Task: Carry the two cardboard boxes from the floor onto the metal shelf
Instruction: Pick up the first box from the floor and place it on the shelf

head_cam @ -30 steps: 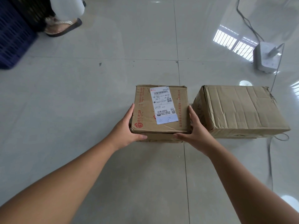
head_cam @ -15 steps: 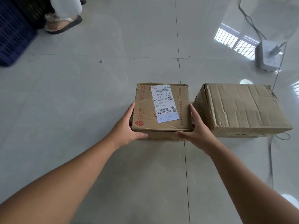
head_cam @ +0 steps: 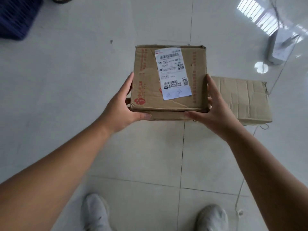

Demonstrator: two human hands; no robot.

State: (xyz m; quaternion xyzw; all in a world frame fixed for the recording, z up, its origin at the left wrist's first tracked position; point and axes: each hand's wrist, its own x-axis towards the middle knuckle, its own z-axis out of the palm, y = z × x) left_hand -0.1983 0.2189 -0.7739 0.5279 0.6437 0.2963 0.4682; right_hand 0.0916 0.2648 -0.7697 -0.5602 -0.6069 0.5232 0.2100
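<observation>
A small cardboard box [head_cam: 146, 77] with red print and a white shipping label hangs in the air in front of me. My left hand [head_cam: 120, 109] grips its left side, thumb under the front edge. Its right side rests against my right hand [head_cam: 215, 112], whose thumb is also under the front. A second, plain cardboard box [head_cam: 241, 99] lies on the tiled floor to the right, partly hidden behind the lifted box and my right hand. The metal shelf is not in view.
A dark blue crate [head_cam: 15, 17] stands at the top left. A white power strip [head_cam: 278, 49] with thin cables lies at the top right, and a cable runs down the right side. My two grey shoes [head_cam: 95, 212] are at the bottom on the glossy floor.
Both hands have lifted the labelled box off the floor and toward me. The view has tilted down, so my shoes now show and the plain box sits partly behind the lifted one.
</observation>
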